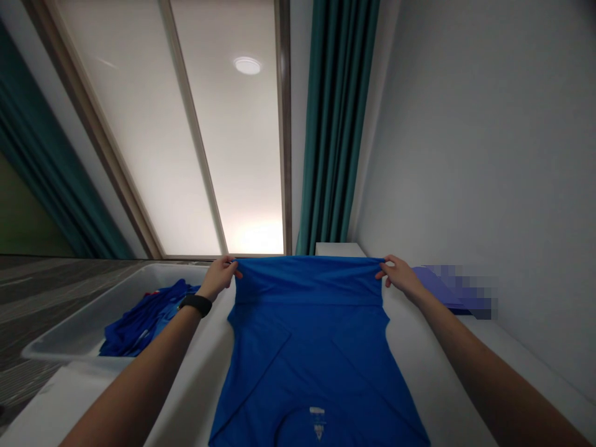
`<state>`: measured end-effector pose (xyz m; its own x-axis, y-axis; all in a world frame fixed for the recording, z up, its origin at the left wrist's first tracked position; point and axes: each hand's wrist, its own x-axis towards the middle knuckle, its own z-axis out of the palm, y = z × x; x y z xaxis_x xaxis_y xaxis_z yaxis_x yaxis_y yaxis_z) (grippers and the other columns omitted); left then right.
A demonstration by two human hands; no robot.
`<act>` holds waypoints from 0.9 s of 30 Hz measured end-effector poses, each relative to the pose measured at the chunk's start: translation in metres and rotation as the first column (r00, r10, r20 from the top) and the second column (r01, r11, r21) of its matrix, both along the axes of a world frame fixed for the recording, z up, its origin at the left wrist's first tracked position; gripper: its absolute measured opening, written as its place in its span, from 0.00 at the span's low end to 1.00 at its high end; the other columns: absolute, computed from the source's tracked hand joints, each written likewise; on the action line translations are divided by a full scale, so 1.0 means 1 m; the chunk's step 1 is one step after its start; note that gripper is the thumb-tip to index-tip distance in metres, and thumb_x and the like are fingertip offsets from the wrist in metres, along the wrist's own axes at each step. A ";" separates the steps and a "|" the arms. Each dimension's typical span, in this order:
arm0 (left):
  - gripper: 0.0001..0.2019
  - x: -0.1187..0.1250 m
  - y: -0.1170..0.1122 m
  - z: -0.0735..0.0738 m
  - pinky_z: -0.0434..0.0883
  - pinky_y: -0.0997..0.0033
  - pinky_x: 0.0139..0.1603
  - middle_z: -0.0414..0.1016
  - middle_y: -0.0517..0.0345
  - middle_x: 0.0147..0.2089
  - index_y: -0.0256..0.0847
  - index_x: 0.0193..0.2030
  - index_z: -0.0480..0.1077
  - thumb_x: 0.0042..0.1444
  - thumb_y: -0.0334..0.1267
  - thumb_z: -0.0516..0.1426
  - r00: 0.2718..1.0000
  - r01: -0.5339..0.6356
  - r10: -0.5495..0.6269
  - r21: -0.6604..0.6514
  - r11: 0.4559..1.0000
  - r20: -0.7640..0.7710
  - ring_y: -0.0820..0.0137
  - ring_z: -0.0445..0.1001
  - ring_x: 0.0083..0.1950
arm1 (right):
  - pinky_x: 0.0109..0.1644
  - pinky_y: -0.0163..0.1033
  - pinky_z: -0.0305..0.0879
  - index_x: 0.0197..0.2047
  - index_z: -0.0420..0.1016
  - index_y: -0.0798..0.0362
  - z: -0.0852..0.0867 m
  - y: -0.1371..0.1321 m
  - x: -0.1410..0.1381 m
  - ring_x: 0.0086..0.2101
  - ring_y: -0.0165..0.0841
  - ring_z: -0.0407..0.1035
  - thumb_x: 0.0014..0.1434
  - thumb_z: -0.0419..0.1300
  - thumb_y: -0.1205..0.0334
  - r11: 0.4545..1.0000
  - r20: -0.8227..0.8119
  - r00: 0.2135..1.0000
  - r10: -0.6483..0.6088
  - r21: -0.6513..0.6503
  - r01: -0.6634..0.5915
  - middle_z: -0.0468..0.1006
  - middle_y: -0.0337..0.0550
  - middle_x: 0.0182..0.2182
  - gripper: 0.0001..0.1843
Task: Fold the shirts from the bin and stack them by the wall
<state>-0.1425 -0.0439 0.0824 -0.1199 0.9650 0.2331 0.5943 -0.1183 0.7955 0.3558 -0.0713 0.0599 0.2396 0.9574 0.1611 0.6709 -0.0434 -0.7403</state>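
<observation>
The blue shirt (310,354) spreads across the lower middle of the frame, its neckline and pale label (318,422) toward the bottom edge. My left hand (220,277) pinches one end of its far edge between thumb and fingers, and my right hand (401,277) pinches the other end. I judge this to be the step of drawing that edge straight; the next move seems to call for level hands and an even pull. Around the shirt lies the white table (433,366). At the left, a translucent bin (109,304) holds crumpled blue clothes (146,316), partly behind my forearm. The frame's bottom cuts off the shirt's near end, and I can't tell how its sleeves lie. At the right, the purple item (437,285) is partly blurred into blocks.
</observation>
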 end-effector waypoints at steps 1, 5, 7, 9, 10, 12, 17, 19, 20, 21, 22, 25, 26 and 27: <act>0.15 -0.001 -0.011 0.002 0.59 0.75 0.16 0.78 0.55 0.25 0.38 0.39 0.66 0.52 0.47 0.52 1.000 0.003 -0.003 0.013 1.000 0.018 0.75 0.61 0.14 | 0.23 0.33 0.58 0.40 0.63 0.50 0.001 -0.009 0.000 0.16 0.29 0.67 0.59 0.51 0.56 1.000 -0.048 0.999 0.015 0.013 -0.015 0.82 0.40 0.25 0.08; 0.19 -0.008 -0.061 -0.003 0.63 0.72 0.19 0.79 0.55 0.28 0.39 0.41 0.66 0.53 0.54 0.53 0.996 0.064 -0.066 0.034 0.997 0.058 0.73 0.66 0.16 | 0.28 0.36 0.63 0.40 0.63 0.49 -0.003 -0.050 0.001 0.18 0.31 0.68 0.57 0.52 0.52 0.997 -0.153 0.987 0.049 0.065 -0.040 0.81 0.40 0.25 0.11; 0.21 -0.013 -0.086 -0.013 0.67 0.70 0.23 0.80 0.54 0.30 0.39 0.41 0.66 0.53 0.57 0.54 0.991 0.102 -0.102 0.001 0.995 0.081 0.71 0.70 0.19 | 0.29 0.37 0.64 0.39 0.63 0.49 -0.013 -0.072 0.001 0.19 0.32 0.69 0.56 0.53 0.48 0.996 -0.182 0.980 0.076 0.065 -0.065 0.81 0.41 0.25 0.14; 0.22 -0.019 -0.108 -0.027 0.70 0.68 0.26 0.79 0.53 0.31 0.39 0.40 0.66 0.53 0.57 0.54 0.985 0.140 -0.135 -0.047 0.989 0.104 0.69 0.72 0.22 | 0.29 0.38 0.64 0.38 0.64 0.49 -0.026 -0.095 0.001 0.20 0.33 0.70 0.56 0.54 0.45 0.994 -0.219 0.969 0.110 0.045 -0.103 0.81 0.43 0.26 0.16; 0.21 -0.022 -0.116 -0.035 0.70 0.67 0.27 0.79 0.54 0.31 0.40 0.40 0.66 0.53 0.58 0.54 0.984 0.150 -0.142 -0.066 0.987 0.102 0.69 0.72 0.22 | 0.29 0.39 0.65 0.37 0.65 0.49 -0.033 -0.106 0.001 0.21 0.34 0.70 0.55 0.55 0.44 0.991 -0.243 0.960 0.137 0.034 -0.133 0.81 0.43 0.26 0.16; 0.20 -0.028 -0.130 -0.051 0.70 0.67 0.28 0.77 0.56 0.29 0.41 0.38 0.67 0.52 0.57 0.53 0.979 0.199 -0.190 -0.128 0.971 0.078 0.68 0.72 0.23 | 0.30 0.40 0.66 0.36 0.66 0.49 -0.048 -0.126 0.000 0.23 0.35 0.71 0.54 0.55 0.45 0.982 -0.273 0.944 0.185 0.012 -0.189 0.80 0.43 0.25 0.16; 0.17 -0.034 -0.149 -0.079 0.69 0.67 0.32 0.73 0.59 0.28 0.43 0.33 0.67 0.56 0.51 0.46 0.976 0.201 -0.210 -0.138 0.970 -0.055 0.65 0.71 0.29 | 0.31 0.40 0.64 0.27 0.69 0.48 -0.074 -0.154 0.000 0.24 0.36 0.68 0.53 0.48 0.53 0.981 -0.155 0.972 0.178 -0.050 -0.188 0.71 0.38 0.19 0.13; 0.19 -0.032 -0.152 -0.084 0.68 0.67 0.33 0.71 0.59 0.27 0.44 0.30 0.65 0.58 0.53 0.44 0.978 0.126 -0.144 -0.125 0.984 -0.152 0.64 0.72 0.30 | 0.30 0.39 0.63 0.24 0.67 0.47 -0.081 -0.157 -0.003 0.24 0.36 0.68 0.55 0.44 0.53 0.993 -0.086 0.990 0.115 -0.031 -0.118 0.70 0.38 0.19 0.16; 0.19 -0.030 -0.152 -0.087 0.67 0.67 0.33 0.71 0.60 0.26 0.44 0.29 0.64 0.58 0.55 0.45 0.973 0.085 -0.109 -0.123 0.989 -0.201 0.63 0.72 0.30 | 0.29 0.39 0.62 0.24 0.66 0.47 -0.085 -0.158 -0.005 0.23 0.36 0.67 0.56 0.44 0.51 0.997 -0.040 0.997 0.070 -0.008 -0.070 0.69 0.38 0.19 0.16; 0.18 -0.029 -0.153 -0.089 0.67 0.67 0.33 0.72 0.60 0.26 0.45 0.30 0.64 0.57 0.57 0.46 0.967 0.048 -0.076 -0.117 0.992 -0.242 0.63 0.73 0.30 | 0.29 0.39 0.61 0.26 0.65 0.47 -0.088 -0.157 -0.008 0.23 0.36 0.66 0.56 0.46 0.49 1.000 0.015 1.000 0.020 0.021 -0.021 0.68 0.37 0.18 0.15; 0.18 -0.028 -0.153 -0.092 0.67 0.66 0.33 0.73 0.60 0.26 0.45 0.33 0.64 0.55 0.57 0.48 0.962 0.019 -0.048 -0.110 0.994 -0.268 0.62 0.73 0.30 | 0.28 0.39 0.60 0.28 0.65 0.46 -0.092 -0.157 -0.011 0.22 0.36 0.66 0.55 0.48 0.48 0.999 0.072 0.997 -0.024 0.050 0.021 0.67 0.36 0.18 0.14; 0.18 -0.028 -0.152 -0.098 0.66 0.66 0.32 0.75 0.60 0.28 0.45 0.41 0.62 0.53 0.56 0.49 0.960 -0.011 -0.015 -0.088 0.996 -0.280 0.61 0.75 0.29 | 0.27 0.38 0.57 0.38 0.66 0.47 -0.101 -0.156 -0.016 0.20 0.35 0.65 0.53 0.50 0.48 0.995 0.197 0.978 -0.062 0.083 0.047 0.64 0.32 0.18 0.14; 0.17 -0.028 -0.151 -0.099 0.66 0.66 0.32 0.76 0.60 0.28 0.46 0.42 0.62 0.53 0.55 0.48 0.960 -0.007 -0.017 -0.086 0.996 -0.278 0.60 0.75 0.29 | 0.27 0.38 0.57 0.41 0.66 0.47 -0.103 -0.156 -0.017 0.20 0.35 0.65 0.54 0.49 0.49 0.996 0.216 0.975 -0.054 0.079 0.037 0.63 0.31 0.18 0.15; 0.17 -0.029 -0.151 -0.101 0.66 0.66 0.32 0.76 0.60 0.29 0.46 0.42 0.61 0.54 0.55 0.48 0.960 0.000 -0.025 -0.088 0.996 -0.277 0.60 0.76 0.29 | 0.28 0.38 0.57 0.43 0.67 0.48 -0.104 -0.157 -0.016 0.20 0.35 0.65 0.54 0.49 0.49 0.997 0.224 0.973 -0.046 0.074 0.030 0.63 0.31 0.18 0.17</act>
<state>-0.1718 -0.1950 -0.0185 -0.0499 0.9839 0.1715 0.7922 -0.0656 0.6068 0.3395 -0.2280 -0.0438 0.2251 0.9330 0.2807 0.8198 -0.0257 -0.5720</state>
